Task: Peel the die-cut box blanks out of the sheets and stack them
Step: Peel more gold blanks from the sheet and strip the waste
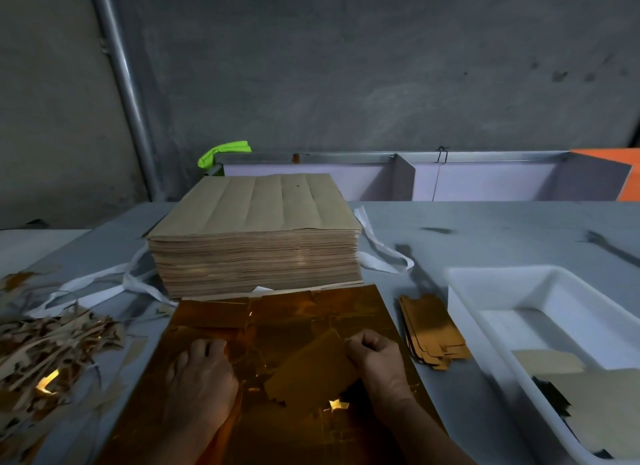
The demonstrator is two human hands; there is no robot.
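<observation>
A shiny gold die-cut sheet (277,319) lies flat on the grey table in front of me. My left hand (201,371) presses down on its left part, fingers bent. My right hand (377,357) pinches a gold box blank (311,371) that is lifted and tilted up out of the sheet. To the right of the sheet lies a small stack of peeled gold blanks (433,329). Behind the sheet stands a tall stack of brown-backed sheets (256,236).
A pile of trimmed scrap strips (48,353) covers the left of the table. White strapping bands (377,250) trail around the tall stack. A white plastic tub (491,281) with a few cards inside sits at the right. Partitioned trays (401,177) line the back wall.
</observation>
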